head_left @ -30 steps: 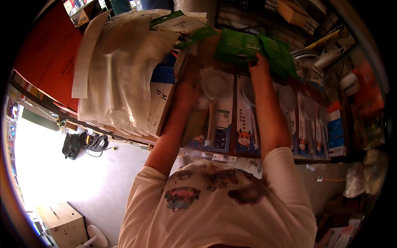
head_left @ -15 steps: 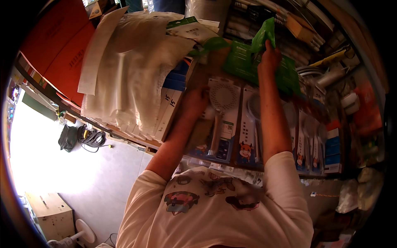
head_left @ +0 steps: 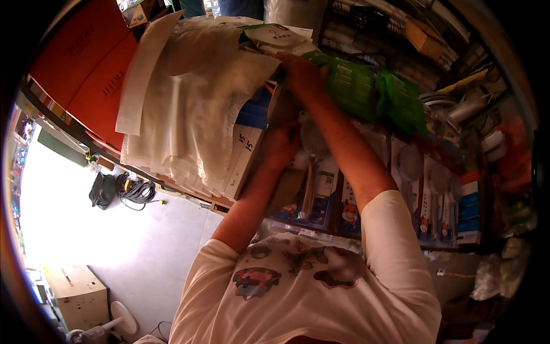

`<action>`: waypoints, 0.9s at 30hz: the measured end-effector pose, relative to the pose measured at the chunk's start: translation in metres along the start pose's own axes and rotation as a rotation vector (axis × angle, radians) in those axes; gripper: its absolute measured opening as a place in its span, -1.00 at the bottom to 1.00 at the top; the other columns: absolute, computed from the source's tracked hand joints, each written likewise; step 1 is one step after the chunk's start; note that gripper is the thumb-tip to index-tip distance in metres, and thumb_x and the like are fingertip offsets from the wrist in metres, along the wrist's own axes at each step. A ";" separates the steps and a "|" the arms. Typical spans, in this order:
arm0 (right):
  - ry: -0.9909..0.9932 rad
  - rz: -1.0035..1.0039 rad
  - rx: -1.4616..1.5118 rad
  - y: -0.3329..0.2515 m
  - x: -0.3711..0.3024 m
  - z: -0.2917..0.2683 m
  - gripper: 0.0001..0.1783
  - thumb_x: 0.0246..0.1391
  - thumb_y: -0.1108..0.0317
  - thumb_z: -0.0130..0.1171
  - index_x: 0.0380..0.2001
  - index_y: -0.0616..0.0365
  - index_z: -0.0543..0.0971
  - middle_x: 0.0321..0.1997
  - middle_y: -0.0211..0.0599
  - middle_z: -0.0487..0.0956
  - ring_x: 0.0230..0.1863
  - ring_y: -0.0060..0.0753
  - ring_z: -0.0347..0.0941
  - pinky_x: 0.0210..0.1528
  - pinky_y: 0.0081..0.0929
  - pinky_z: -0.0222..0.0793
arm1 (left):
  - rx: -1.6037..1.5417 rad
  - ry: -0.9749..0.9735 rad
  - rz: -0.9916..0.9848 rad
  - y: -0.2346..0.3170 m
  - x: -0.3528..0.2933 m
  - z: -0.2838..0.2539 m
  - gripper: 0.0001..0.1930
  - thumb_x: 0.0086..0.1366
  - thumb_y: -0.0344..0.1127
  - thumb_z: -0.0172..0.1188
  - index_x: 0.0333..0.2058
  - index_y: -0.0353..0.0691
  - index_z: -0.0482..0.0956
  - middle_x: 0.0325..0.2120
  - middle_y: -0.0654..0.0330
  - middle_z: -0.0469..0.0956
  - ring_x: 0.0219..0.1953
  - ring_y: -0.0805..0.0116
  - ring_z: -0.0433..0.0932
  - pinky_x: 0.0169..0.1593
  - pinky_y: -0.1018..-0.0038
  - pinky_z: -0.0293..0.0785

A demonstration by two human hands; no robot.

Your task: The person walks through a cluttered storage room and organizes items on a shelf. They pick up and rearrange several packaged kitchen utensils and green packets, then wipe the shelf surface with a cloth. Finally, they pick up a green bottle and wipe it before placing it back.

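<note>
My right hand (head_left: 302, 73) reaches up to a shelf and grips the left end of a stack of flat green packets (head_left: 366, 86), close beside a white plastic-wrapped bundle (head_left: 195, 103). Lower down, my left hand (head_left: 281, 143) is closed on the edge of a tall brown carton (head_left: 287, 184). The carton stands between a row of white and blue boxes (head_left: 247, 150) and blister-packed small fans (head_left: 326, 183). The fingertips of both hands are partly hidden by the goods.
More packed fans and boxes (head_left: 435, 195) fill the shelf to the right, with metal ware (head_left: 458, 112) above. Large red boxes (head_left: 86, 63) stand at the upper left. On the pale floor lie a black cable coil (head_left: 134, 189), a cardboard box (head_left: 77, 292) and a white fan (head_left: 117, 324).
My right hand slid from the right end of the green packets to their left end. My left hand dropped lower along the brown carton. The view tilted slightly.
</note>
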State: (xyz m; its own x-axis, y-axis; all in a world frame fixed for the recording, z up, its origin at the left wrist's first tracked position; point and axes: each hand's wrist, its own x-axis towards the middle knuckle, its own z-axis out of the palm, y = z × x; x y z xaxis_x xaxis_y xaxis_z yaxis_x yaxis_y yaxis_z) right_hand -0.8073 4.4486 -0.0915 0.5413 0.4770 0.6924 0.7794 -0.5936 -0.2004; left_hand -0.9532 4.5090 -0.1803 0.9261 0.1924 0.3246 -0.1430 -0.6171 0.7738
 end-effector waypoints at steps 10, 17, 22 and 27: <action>0.107 0.089 0.105 0.002 -0.016 -0.021 -0.45 0.05 0.04 0.13 0.07 0.07 0.47 0.10 -0.12 0.48 0.09 -0.12 0.42 0.06 -0.27 0.35 | 0.096 0.001 -0.011 -0.009 0.002 0.005 -0.72 0.20 -0.24 0.06 -0.12 -0.03 0.59 -0.39 -0.05 0.59 -0.30 -0.05 0.58 -0.20 0.17 0.50; -0.022 0.735 -0.077 0.143 -0.074 -0.071 -0.38 0.10 -0.08 0.09 0.00 0.25 0.48 -0.06 0.03 0.55 -0.05 -0.10 0.51 -0.05 -0.23 0.40 | 0.023 -0.035 -0.023 -0.001 0.007 0.005 -0.71 0.19 -0.32 0.08 -0.09 -0.14 0.56 -0.27 -0.05 0.59 -0.19 0.01 0.58 -0.13 0.27 0.48; -0.349 0.866 -0.242 0.163 -0.106 -0.071 -0.42 0.12 -0.10 0.06 -0.19 0.30 0.58 -0.23 0.10 0.59 -0.18 -0.02 0.54 -0.13 -0.15 0.42 | 0.024 -0.046 -0.051 0.000 0.007 0.004 -0.72 0.19 -0.30 0.08 -0.10 -0.11 0.56 -0.28 -0.07 0.59 -0.19 0.00 0.57 -0.13 0.25 0.48; -0.551 1.044 -0.232 0.140 -0.088 -0.074 -0.41 0.08 -0.14 0.08 -0.14 0.20 0.58 -0.11 -0.04 0.58 -0.11 -0.09 0.52 -0.09 -0.19 0.41 | -0.008 -0.017 -0.033 -0.004 0.005 0.001 -0.72 0.16 -0.28 0.10 -0.12 -0.04 0.56 -0.33 -0.06 0.59 -0.23 -0.03 0.57 -0.15 0.17 0.48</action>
State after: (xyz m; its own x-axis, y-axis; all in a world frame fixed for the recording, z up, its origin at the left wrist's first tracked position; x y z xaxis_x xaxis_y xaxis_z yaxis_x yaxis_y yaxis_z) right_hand -0.7691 4.2758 -0.1295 0.9839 -0.1234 -0.1297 -0.1593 -0.9340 -0.3198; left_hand -0.9482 4.5116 -0.1821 0.9362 0.1990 0.2895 -0.1153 -0.6045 0.7882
